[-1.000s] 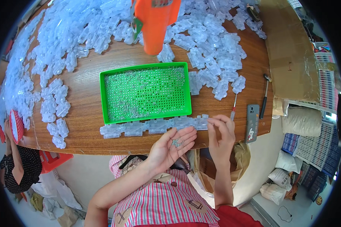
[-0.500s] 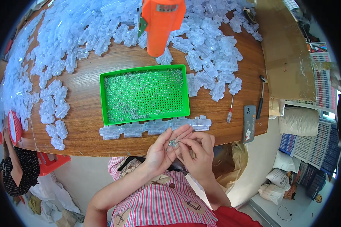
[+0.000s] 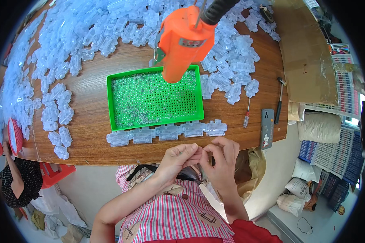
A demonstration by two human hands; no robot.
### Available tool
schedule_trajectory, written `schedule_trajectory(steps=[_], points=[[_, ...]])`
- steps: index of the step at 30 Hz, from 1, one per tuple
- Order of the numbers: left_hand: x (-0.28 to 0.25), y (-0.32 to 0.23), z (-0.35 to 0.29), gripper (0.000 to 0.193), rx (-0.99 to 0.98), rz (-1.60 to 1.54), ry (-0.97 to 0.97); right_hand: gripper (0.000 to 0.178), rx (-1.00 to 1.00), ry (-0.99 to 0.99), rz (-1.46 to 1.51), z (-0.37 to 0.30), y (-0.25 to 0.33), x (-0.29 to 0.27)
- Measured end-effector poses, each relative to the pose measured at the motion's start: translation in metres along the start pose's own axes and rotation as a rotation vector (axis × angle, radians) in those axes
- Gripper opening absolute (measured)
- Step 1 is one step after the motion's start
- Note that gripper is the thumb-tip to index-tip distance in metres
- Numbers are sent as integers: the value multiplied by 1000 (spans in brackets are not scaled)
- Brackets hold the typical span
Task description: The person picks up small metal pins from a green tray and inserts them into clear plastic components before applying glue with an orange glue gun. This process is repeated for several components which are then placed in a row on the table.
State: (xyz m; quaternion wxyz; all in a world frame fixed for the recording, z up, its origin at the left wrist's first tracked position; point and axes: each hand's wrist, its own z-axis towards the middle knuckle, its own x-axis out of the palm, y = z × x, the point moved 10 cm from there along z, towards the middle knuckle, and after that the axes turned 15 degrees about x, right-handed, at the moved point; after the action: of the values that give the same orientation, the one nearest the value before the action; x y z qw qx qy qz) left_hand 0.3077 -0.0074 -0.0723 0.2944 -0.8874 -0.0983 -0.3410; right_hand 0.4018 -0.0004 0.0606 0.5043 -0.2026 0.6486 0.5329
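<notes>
My left hand (image 3: 173, 163) is curled closed just off the table's front edge, thumb over fingers. Small silver screws lay in its palm a moment ago; the fingers now hide them. Fingertips meeting it, my right hand (image 3: 220, 162) is closed in a pinch, and what sits between its fingertips is too small to make out. Beyond both hands runs a row of several clear plastic housings (image 3: 168, 133) along the front of a green perforated tray (image 3: 201, 106). Loose screws (image 3: 137, 116) lie scattered in that tray. An orange electric screwdriver (image 3: 184, 48) hangs over its far side.
Heaps of clear plastic housings (image 3: 89, 24) cover the back and left of the wooden table (image 3: 89, 133). At right lie a red-handled screwdriver (image 3: 246, 120), a phone (image 3: 267, 129), a hammer (image 3: 278, 103) and a cardboard sheet (image 3: 308, 60). Another person's arm (image 3: 13, 164) shows at far left.
My left palm, open with screws showing, has curled closed. Both hands have come slightly nearer to me, away from the row. The hanging orange screwdriver has swung right and nearer, now overlapping the tray.
</notes>
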Motion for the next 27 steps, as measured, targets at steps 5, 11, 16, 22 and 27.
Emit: schedule_trajectory(steps=[5,11,16,22,27], points=[[3,-1,1,18,24,56,38,22,-63,30,-40,-2,4,5],[3,0,2,19,21,26,73,18,-85,14,-24,-7,5,3],[12,-4,1,22,75,24,120,16,-10,-17,54,-6,-1,-1],[19,-14,-2,21,120,98,110,20,-55,-58,-11,-6,4,-7],[8,-2,1,20,-15,-62,52,19,-2,-19,93,-3,-1,-1]])
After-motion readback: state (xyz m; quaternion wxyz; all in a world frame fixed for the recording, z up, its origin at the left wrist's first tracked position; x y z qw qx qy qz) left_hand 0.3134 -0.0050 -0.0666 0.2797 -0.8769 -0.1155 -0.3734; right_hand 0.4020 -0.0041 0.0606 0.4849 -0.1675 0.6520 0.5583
